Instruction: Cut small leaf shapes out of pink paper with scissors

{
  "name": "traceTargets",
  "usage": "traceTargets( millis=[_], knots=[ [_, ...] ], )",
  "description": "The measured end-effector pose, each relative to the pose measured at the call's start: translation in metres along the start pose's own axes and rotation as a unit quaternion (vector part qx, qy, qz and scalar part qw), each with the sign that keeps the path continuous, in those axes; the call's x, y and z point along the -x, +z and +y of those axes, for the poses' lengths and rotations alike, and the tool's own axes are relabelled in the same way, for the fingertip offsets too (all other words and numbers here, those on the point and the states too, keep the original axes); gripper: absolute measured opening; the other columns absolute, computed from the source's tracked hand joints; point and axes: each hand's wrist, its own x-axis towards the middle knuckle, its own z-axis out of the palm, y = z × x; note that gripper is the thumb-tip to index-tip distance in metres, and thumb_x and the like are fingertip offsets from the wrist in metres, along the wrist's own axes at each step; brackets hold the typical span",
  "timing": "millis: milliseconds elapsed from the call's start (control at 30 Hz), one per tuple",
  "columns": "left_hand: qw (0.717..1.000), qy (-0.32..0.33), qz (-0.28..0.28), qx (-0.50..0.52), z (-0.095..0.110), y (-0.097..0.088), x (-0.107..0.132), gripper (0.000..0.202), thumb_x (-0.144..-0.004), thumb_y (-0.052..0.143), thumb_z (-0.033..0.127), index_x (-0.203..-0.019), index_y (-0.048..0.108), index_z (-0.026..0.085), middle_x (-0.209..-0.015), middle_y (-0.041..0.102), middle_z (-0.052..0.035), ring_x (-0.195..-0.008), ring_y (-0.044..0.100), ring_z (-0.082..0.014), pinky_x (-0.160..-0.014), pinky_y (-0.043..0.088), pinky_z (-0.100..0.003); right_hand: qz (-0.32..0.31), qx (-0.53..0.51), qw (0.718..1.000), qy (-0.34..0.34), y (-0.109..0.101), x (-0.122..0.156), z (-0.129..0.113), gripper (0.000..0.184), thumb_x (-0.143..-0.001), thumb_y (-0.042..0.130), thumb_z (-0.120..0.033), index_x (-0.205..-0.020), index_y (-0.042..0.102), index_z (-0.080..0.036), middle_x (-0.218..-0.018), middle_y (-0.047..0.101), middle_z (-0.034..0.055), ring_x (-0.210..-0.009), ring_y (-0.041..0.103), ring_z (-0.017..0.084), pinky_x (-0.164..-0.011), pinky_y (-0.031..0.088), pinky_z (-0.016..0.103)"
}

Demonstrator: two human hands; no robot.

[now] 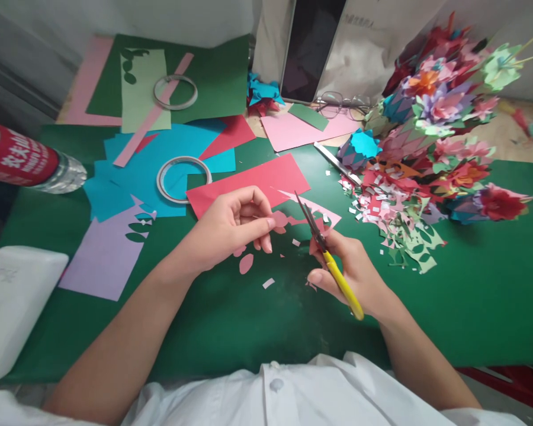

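Observation:
My left hand (228, 223) is closed, pinching a small piece of pink paper (281, 220) between thumb and finger. My right hand (359, 269) grips scissors (337, 281) with yellow handles, their blades pointing up and away from me. The blade tips are close to the pink piece; whether they touch it cannot be seen. A pink paper petal (246, 264) lies on the green tabletop under my left hand. Beyond both hands rests a red paper sheet (253, 184), with a pink pointed scrap (322, 212) beside it.
Blue sheets (115, 183), a purple sheet (100, 257) and tape rolls (184, 160) lie to the left. A bottle (22, 157) and white box (18, 302) occupy the left edge. Paper flowers (444, 106), scraps (395, 219) and a cutter knife (337, 163) lie right. A phone (311, 47) leans behind.

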Motion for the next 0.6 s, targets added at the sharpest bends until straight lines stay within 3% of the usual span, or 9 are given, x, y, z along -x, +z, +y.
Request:
traceTargets(
  millis=[133, 433, 600],
  knots=[
    [1.000, 0.014, -0.002, 0.005, -0.0006, -0.0002, -0.0003, 0.012, -0.085, 0.065, 0.020, -0.080, 0.054, 0.018, -0.079, 0.068, 0.0021, -0.054, 0.059, -0.0060, -0.049, 0.048, -0.016, -0.008, 0.007, 1.000, 0.005, 0.0016, -0.0004, 0.0010, 0.041, -0.080, 0.066, -0.056, -0.085, 0.048, -0.019, -0.069, 0.040, -0.0033, -0.062, 0.031, 0.012, -0.052, 0.026, 0.023],
    [1.000, 0.013, 0.021, -0.013, -0.0008, 0.0006, -0.0006, 0.010, -0.081, 0.066, 0.023, -0.081, 0.058, 0.018, -0.080, 0.068, 0.0019, -0.056, 0.058, -0.0067, -0.052, 0.049, -0.017, -0.010, 0.027, 1.000, 0.000, 0.0011, -0.0020, -0.0058, 0.044, -0.077, 0.070, -0.057, -0.089, 0.052, -0.019, -0.065, 0.035, -0.0055, -0.058, 0.027, 0.011, -0.050, 0.026, 0.023],
    [1.000, 0.009, 0.024, -0.016, -0.0021, 0.0016, -0.0026, 0.007, -0.080, 0.064, 0.019, -0.078, 0.057, 0.019, -0.077, 0.066, 0.0020, -0.063, 0.061, -0.0089, -0.051, 0.048, -0.015, 0.008, 0.100, 0.995, -0.017, 0.0058, -0.0022, -0.0053, 0.047, -0.074, 0.071, -0.060, -0.079, 0.048, -0.019, -0.061, 0.039, -0.0060, -0.053, 0.029, 0.010, -0.048, 0.024, 0.022]
  ],
)
